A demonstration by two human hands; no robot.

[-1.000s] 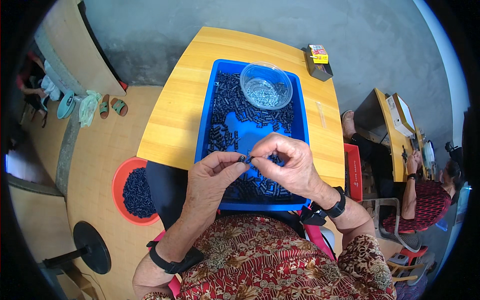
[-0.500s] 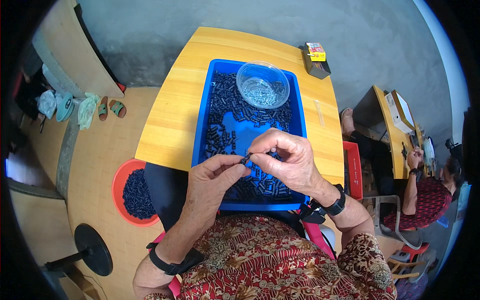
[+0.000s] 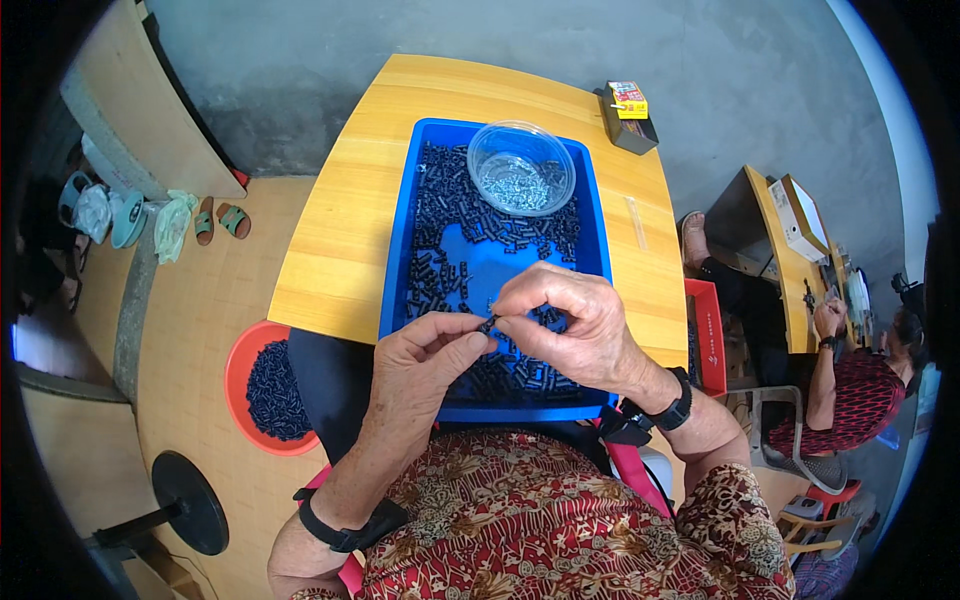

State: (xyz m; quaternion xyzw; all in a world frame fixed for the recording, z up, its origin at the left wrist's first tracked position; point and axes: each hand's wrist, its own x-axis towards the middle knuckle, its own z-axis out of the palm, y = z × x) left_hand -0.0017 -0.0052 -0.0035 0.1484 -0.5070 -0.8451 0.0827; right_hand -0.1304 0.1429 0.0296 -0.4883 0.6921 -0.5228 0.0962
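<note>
Over the near half of a blue tray (image 3: 400,230), my two hands meet at the fingertips. My left hand (image 3: 428,358) is closed in a pinch around a small black plastic part (image 3: 487,324). Thumb and forefinger of my right hand (image 3: 570,322) press together at the part's upper right end; whatever they grip is too small and hidden to name. Many similar black parts (image 3: 445,195) lie loose in the tray. On top of them, at the tray's far right, rests a round clear plastic tub (image 3: 482,190) holding tiny shiny metal pieces (image 3: 520,187).
The tray stands on a yellow wooden table (image 3: 340,220). A dark box (image 3: 632,135) with a yellow packet sits at its far right corner. On the floor, an orange basin (image 3: 238,372) of black parts is at left, a red crate (image 3: 709,340) at right. Another person (image 3: 840,410) sits further right.
My right fingertips have closed in slightly against the black part, and the part has tipped a little between the hands. Otherwise both hands stay in nearly the same place.
</note>
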